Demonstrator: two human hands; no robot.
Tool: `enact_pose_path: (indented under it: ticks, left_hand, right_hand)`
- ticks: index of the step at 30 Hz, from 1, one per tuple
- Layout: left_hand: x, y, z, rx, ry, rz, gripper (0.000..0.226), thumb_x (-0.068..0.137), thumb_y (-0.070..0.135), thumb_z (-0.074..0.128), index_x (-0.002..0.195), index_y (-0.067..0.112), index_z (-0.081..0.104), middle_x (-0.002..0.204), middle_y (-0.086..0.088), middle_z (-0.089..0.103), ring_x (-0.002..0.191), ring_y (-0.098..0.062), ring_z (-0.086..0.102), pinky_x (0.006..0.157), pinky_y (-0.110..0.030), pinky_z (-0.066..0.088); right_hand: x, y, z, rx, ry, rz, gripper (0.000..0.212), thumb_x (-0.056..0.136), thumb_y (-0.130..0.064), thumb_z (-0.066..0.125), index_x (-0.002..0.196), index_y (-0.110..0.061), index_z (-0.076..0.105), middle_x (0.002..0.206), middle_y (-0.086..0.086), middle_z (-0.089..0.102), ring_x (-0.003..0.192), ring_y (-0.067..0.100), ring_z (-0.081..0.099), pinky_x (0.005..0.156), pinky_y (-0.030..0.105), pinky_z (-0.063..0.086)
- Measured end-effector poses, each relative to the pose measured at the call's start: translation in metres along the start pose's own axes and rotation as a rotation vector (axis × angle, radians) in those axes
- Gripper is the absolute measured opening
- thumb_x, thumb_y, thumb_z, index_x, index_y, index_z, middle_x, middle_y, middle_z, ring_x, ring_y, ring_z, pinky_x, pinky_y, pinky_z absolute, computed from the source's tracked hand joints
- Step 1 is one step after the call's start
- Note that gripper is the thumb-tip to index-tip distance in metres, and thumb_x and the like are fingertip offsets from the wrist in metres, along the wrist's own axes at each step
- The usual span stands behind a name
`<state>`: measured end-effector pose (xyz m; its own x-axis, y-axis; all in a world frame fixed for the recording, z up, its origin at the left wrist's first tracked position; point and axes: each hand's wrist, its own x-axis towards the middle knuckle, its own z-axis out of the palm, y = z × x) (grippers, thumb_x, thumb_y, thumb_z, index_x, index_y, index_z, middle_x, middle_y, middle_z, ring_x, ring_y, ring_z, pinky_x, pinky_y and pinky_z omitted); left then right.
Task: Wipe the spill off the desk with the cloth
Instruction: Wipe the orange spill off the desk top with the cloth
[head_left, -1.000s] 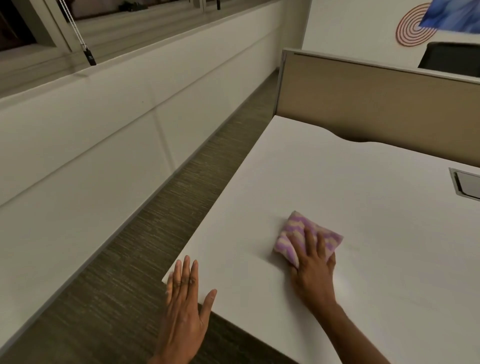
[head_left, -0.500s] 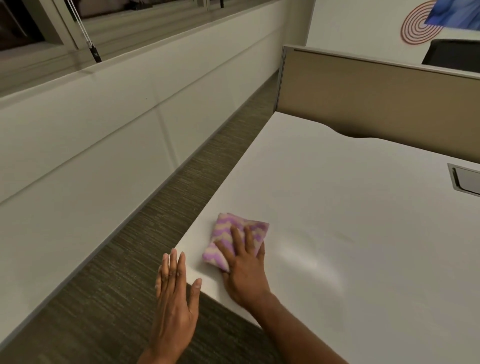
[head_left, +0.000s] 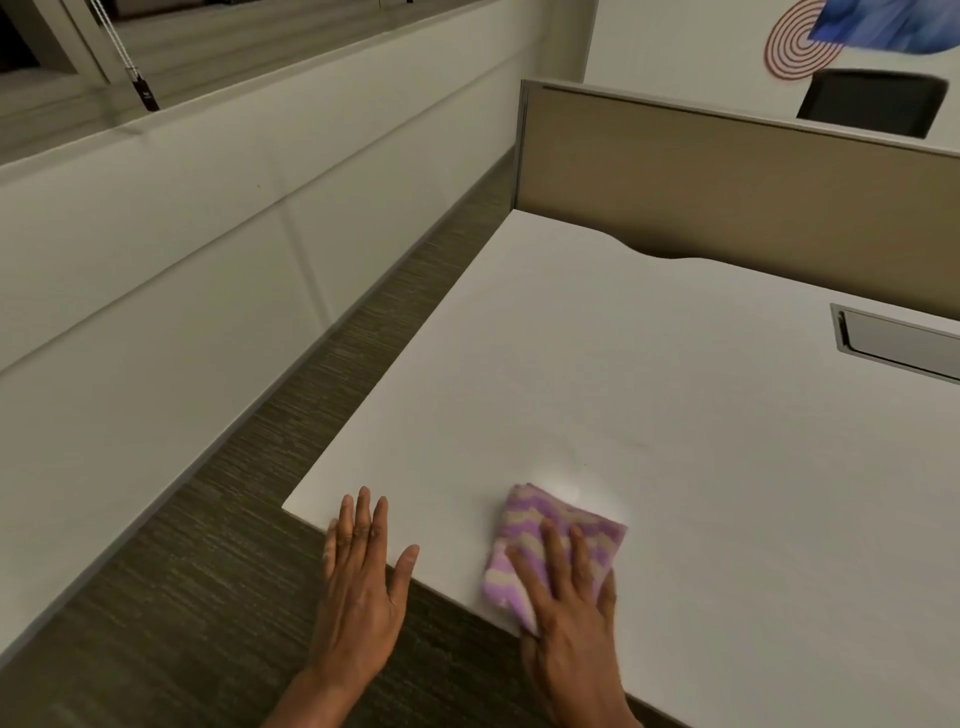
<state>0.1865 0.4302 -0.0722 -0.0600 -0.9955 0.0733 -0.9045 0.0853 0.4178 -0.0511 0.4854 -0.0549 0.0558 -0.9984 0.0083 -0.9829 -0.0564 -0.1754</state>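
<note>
Purple-striped cloth (head_left: 550, 551) under right hand (head_left: 566, 618); desk (head_left: 675, 415) edge; spill perhaps faint

Right hand (head_left: 569, 618) pressed flat, fingers spread, on a folded purple-and-cream cloth (head_left: 550, 548) lying on the white desk (head_left: 675, 415) at its near edge. Left hand (head_left: 361, 587) open, palm down, fingertips over the desk's near corner. A faint bright sheen lies just beyond the cloth. Tan partition (head_left: 727, 197) along the desk's far side; carpet (head_left: 208, 571) at left
</note>
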Motion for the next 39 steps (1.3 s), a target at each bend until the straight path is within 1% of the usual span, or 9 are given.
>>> enact_pose_path:
  ticks: [2,6,11,15,23,26,29,32,39]
  left_hand:
    - [-0.001,0.006,0.003,0.012,-0.019,0.008,0.078,0.099,0.066,0.014,0.161,0.019,0.011,0.171,-0.004,-0.004,0.158,-0.016,-0.014,0.130,-0.045,-0.002]
    - [-0.003,0.013,0.006,0.041,-0.053,0.007,0.080,0.096,0.067,0.008,0.162,0.021,0.006,0.171,-0.003,-0.011,0.157,-0.016,-0.019,0.129,-0.043,-0.008]
    - [-0.006,0.015,0.012,0.068,-0.078,0.000,0.082,0.095,0.069,0.003,0.162,0.022,0.001,0.169,-0.002,-0.017,0.155,-0.015,-0.024,0.127,-0.039,-0.014]
    - [-0.009,0.016,0.013,0.053,-0.067,0.009,0.082,0.095,0.068,0.005,0.161,0.020,0.005,0.170,-0.003,-0.013,0.157,-0.016,-0.020,0.128,-0.038,-0.013]
    - [-0.012,0.023,0.012,0.025,0.011,0.022,0.081,0.100,0.065,0.005,0.161,0.013,0.017,0.171,-0.007,0.003,0.160,-0.019,-0.008,0.130,-0.046,0.001]
    - [-0.018,0.032,0.016,0.032,0.015,0.021,0.085,0.099,0.068,0.001,0.161,0.012,0.019,0.171,-0.008,0.004,0.160,-0.022,-0.005,0.130,-0.045,0.000]
    - [-0.030,0.044,0.021,0.032,0.010,0.019,0.087,0.097,0.070,-0.001,0.161,0.014,0.018,0.171,-0.008,0.004,0.159,-0.022,-0.006,0.129,-0.044,-0.002]
    - [-0.044,0.056,0.026,0.036,-0.003,0.008,0.083,0.098,0.068,0.001,0.161,0.017,0.017,0.171,-0.007,0.002,0.159,-0.022,-0.008,0.129,-0.044,-0.003]
    - [-0.093,0.078,0.031,0.042,-0.026,-0.046,0.075,0.100,0.062,0.011,0.161,0.020,0.011,0.172,-0.005,-0.003,0.158,-0.019,-0.013,0.129,-0.044,-0.003]
  right_hand:
    - [0.001,0.030,-0.006,0.017,0.023,0.114,0.079,0.067,-0.031,0.071,0.144,-0.025,0.057,0.159,0.019,0.038,0.147,0.048,0.031,0.100,0.072,0.039]
    - [0.037,0.075,-0.010,0.143,0.005,0.316,0.073,0.098,-0.031,0.057,0.160,-0.036,0.020,0.171,0.008,-0.010,0.155,0.037,-0.017,0.119,0.066,0.009]
    - [0.111,0.072,-0.014,0.246,0.029,0.365,0.068,0.101,-0.030,0.052,0.160,-0.041,0.019,0.171,0.007,-0.012,0.154,0.038,-0.019,0.117,0.070,-0.003]
    - [0.134,0.042,-0.009,0.194,-0.058,0.234,0.066,0.102,-0.030,0.046,0.160,-0.040,0.017,0.171,0.010,-0.012,0.153,0.043,-0.021,0.116,0.071,-0.004]
    - [0.055,-0.008,0.006,0.171,-0.101,-0.123,0.067,0.100,-0.048,0.036,0.160,-0.042,0.008,0.169,0.004,-0.021,0.150,0.034,-0.032,0.121,0.063,-0.011]
    - [0.013,-0.001,0.004,0.169,-0.084,-0.166,0.072,0.098,-0.041,0.041,0.161,-0.042,0.007,0.168,0.002,-0.022,0.151,0.033,-0.030,0.118,0.060,-0.016]
    - [-0.022,0.015,0.001,0.186,-0.079,-0.124,0.077,0.091,-0.031,0.050,0.161,-0.037,0.017,0.169,0.001,-0.015,0.153,0.035,-0.023,0.120,0.060,-0.008]
    - [-0.049,0.038,-0.004,0.197,-0.128,-0.063,0.081,0.089,-0.032,0.047,0.161,-0.041,0.010,0.166,-0.003,-0.025,0.151,0.030,-0.031,0.123,0.058,-0.008]
    - [-0.101,0.090,-0.019,0.187,-0.082,0.153,0.088,0.094,-0.027,0.058,0.157,-0.037,-0.003,0.166,0.000,-0.023,0.152,0.030,-0.029,0.123,0.057,-0.009]
